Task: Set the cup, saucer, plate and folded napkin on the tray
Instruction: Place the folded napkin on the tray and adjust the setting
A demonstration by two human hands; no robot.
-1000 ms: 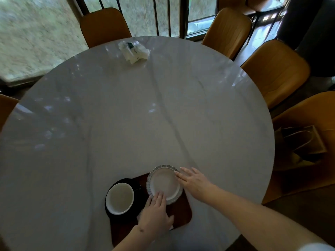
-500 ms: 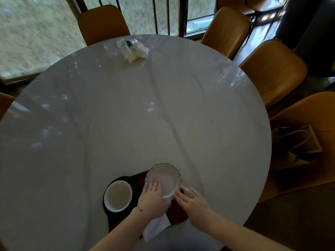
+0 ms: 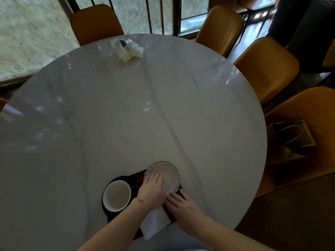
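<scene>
Left hand flat, fingers spread on fluted plate at tray's 1 o'clock. Right hand open, gripping nothing, beside folded napkin. Cup on dark saucer, 9 o'clock.

1. A round, glossy grey-white marble table fills most of the view, with pale window light reflected on its top.
2. Tan leather-look chairs ring its far and right sides.
3. Dark-framed windows with vertical bars stand behind.
4. A beige paper bag sits on the nearest right chair.
5. The floor at lower right is dark.
</scene>
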